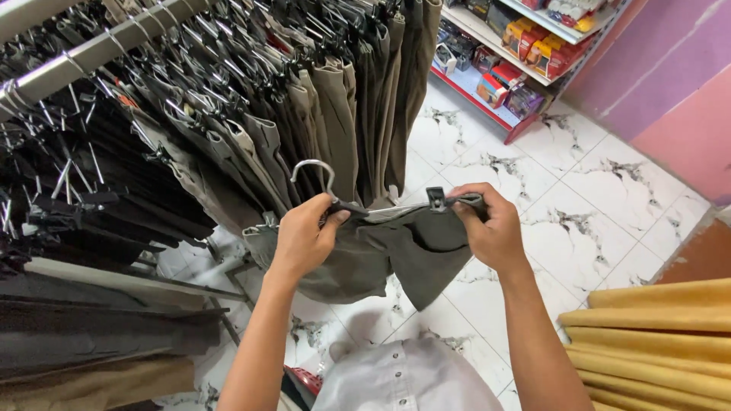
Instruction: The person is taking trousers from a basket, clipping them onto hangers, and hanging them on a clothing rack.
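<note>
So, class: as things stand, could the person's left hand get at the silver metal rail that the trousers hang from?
Probably yes. The left hand grips the clip hanger holding the olive-grey trousers, but open air lies between it and the silver metal rail above; only hanging trousers crowd that rail.

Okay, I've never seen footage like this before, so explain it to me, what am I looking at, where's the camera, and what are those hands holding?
This is one picture from a camera worn on a person's head, looking down at their own two bare hands; no machine is involved. The left hand and the right hand each grip one end of a clip hanger with a metal hook. A pair of dark olive trousers hangs from it, bunched in the middle. Behind is a clothes rail crowded with more hung trousers in black, grey and khaki. Below is a white marbled tile floor; a shelf of boxed goods stands at the top right, and folded yellow fabric lies at the lower right.
</note>
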